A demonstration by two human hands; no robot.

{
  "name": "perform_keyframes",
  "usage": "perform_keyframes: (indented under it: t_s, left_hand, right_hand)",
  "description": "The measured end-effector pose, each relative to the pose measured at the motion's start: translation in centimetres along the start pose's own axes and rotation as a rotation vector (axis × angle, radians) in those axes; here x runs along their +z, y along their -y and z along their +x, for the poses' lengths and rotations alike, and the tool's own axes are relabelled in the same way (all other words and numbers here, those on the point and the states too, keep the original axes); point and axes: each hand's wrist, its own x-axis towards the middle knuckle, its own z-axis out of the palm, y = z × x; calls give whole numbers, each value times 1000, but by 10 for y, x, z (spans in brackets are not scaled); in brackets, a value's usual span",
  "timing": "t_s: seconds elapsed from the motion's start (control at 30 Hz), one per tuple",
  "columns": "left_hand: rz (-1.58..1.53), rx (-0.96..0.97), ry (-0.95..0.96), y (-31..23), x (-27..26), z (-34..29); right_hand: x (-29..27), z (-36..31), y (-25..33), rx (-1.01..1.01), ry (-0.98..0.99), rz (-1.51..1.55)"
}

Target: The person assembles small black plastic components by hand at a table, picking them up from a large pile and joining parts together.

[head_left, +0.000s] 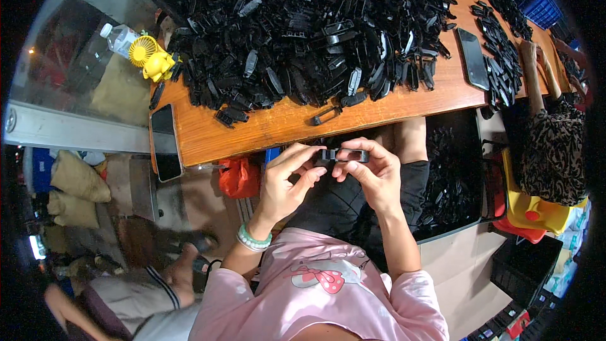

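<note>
Both my hands meet just below the near edge of the orange wooden table (265,127). My left hand (287,180) pinches the left end of a small black plastic clip (341,155), and my right hand (372,173) holds its right end. The clip lies level between my fingertips. A huge heap of similar black plastic parts (309,31) covers the tabletop beyond. One loose black frame piece (326,114) lies alone near the table's edge, just above my hands. A pale bead bracelet sits on my left wrist.
A phone (165,142) lies at the table's left corner, another phone (473,58) at the right. A yellow fan (150,57) and a bottle (120,38) stand at the left. A bin of black parts (451,177) sits under the table. Another person's arm (536,72) rests at right.
</note>
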Motion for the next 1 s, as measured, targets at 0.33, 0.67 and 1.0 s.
perform_keyframes:
  t_s: [0.33,0.67,1.0]
  left_hand:
    - [361,298,-17,-15,-8,5]
    - [69,52,-27,-5,-3,-2]
    - [70,172,43,15,-36,-3]
  right_hand:
    - [10,-6,3,-324,187,-1003]
    - [24,-2,-1,-319,10,-877]
    - [12,7,-18,-195,167,-711]
